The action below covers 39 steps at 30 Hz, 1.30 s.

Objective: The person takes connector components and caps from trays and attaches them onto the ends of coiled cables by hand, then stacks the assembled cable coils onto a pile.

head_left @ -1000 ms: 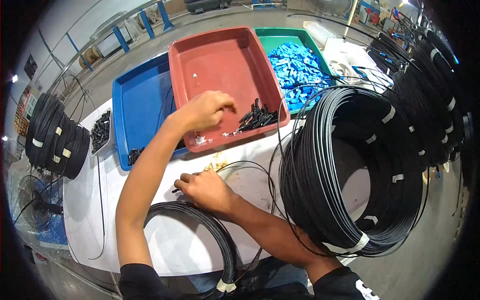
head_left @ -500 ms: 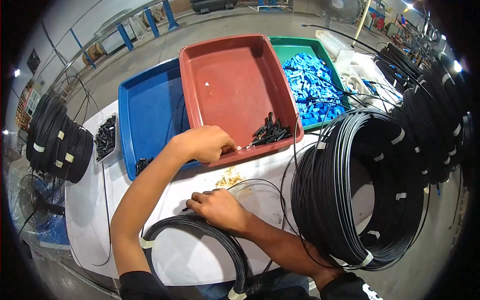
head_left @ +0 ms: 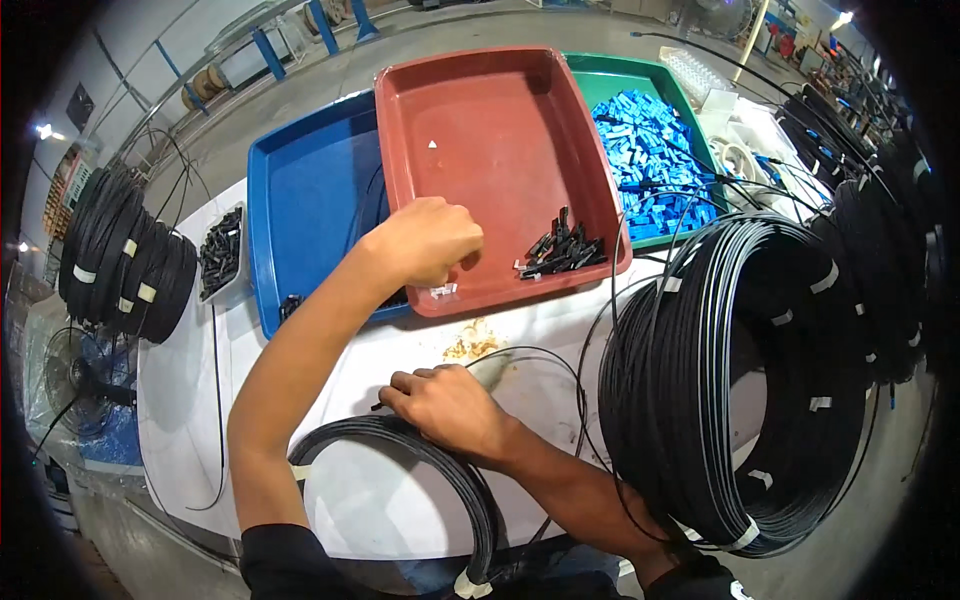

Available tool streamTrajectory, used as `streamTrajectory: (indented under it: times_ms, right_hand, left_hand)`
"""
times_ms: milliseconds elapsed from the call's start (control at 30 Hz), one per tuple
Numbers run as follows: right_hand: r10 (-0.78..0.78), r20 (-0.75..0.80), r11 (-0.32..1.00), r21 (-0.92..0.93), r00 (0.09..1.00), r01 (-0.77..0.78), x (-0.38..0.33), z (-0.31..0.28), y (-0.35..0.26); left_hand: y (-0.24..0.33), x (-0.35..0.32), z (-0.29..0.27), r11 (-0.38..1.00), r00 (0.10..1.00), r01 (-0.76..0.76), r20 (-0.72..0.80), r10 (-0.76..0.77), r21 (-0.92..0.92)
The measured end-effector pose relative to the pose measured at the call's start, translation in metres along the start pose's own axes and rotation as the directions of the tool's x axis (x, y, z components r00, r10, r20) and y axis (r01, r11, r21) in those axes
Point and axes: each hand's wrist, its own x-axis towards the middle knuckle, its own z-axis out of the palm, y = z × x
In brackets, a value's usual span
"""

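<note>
My left hand hovers over the near left part of the red tray, its fingers curled together. Anything pinched there is hidden from view. Small white pieces lie by the tray's near wall, just below that hand. In the same tray, a heap of small black parts sits at the near right corner. On the white table, my right hand is closed around a thin black cable. The dark cable tip pokes out at its left. Beneath the right wrist lies a coil of black cable.
A large black cable coil stands on the right. Left are more coils and a clear box of black parts. Blue and green trays flank the red one; the green holds blue connectors.
My left hand has lifted away from the red tray's near wall, uncovering the white pieces. My right hand stays on the cable. The whole view has shifted slightly.
</note>
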Motion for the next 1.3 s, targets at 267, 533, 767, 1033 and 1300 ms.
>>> streamTrajectory:
  times_ms: [267, 533, 767, 1033, 1300]
  right_hand:
    - [-0.018, -0.002, 1.000, 0.018, 1.000, 0.018, 0.000, 0.001, 0.003]
    - [-0.004, -0.009, 0.997, 0.074, 1.000, 0.005, 0.000, -0.006, -0.002]
    - [0.003, -0.031, 0.997, 0.075, 1.000, 0.000, -0.002, -0.004, -0.002]
    - [-0.059, -0.083, 0.997, 0.046, 0.995, 0.063, -0.002, -0.006, -0.001]
    - [-0.026, -0.052, 1.000, 0.004, 0.998, 0.027, -0.002, -0.002, 0.001]
  left_hand:
    - [-0.006, -0.009, 0.025, 0.999, 0.999, 0.031, 0.026, -0.031, -0.023]
    - [-0.004, -0.006, 0.025, 0.999, 1.000, -0.013, -0.003, 0.013, -0.034]
    - [-0.013, -0.011, 0.032, 0.994, 0.990, 0.026, -0.133, -0.040, -0.104]
    - [0.000, -0.006, 0.022, 0.989, 0.984, 0.150, -0.101, -0.149, 0.012]
    - [-0.004, -0.003, 0.021, 0.945, 0.982, 0.164, -0.043, -0.183, -0.283]
